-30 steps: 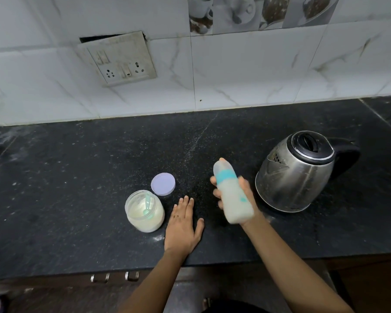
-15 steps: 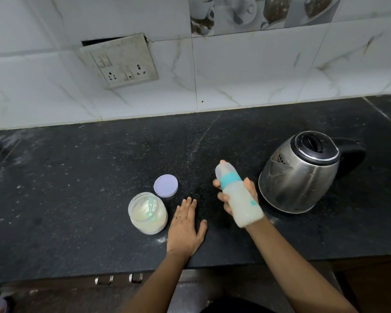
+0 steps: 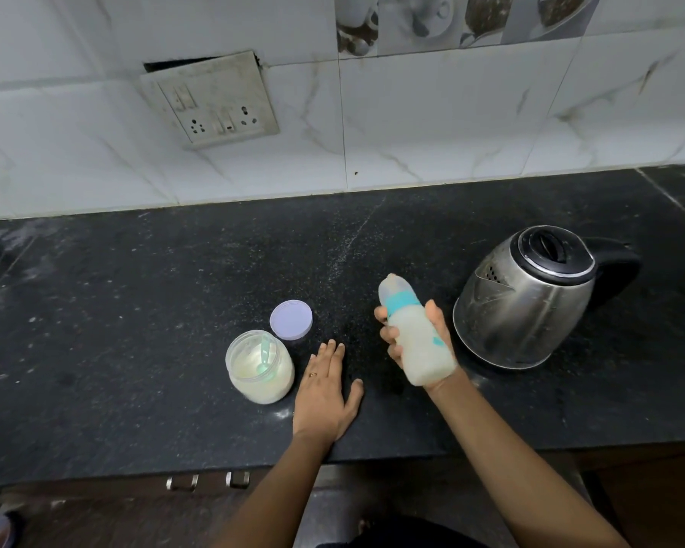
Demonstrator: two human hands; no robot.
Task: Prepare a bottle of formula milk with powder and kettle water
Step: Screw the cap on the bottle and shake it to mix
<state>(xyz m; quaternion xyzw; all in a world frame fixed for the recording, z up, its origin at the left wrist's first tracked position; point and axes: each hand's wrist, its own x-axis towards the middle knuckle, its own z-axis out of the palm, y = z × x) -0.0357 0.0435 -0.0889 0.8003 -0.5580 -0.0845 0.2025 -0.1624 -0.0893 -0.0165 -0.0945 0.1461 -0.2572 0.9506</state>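
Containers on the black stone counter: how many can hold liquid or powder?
2 standing on it: the open clear plastic powder jar front-centre, and the steel electric kettle right. A third, the milky baby bottle, is held above in the right hand.

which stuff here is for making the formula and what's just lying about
For the job:
white baby bottle with teal ring, in right hand
clear powder jar
steel kettle
round lilac lid

Just there:
wall socket plate
left hand, flat on black counter
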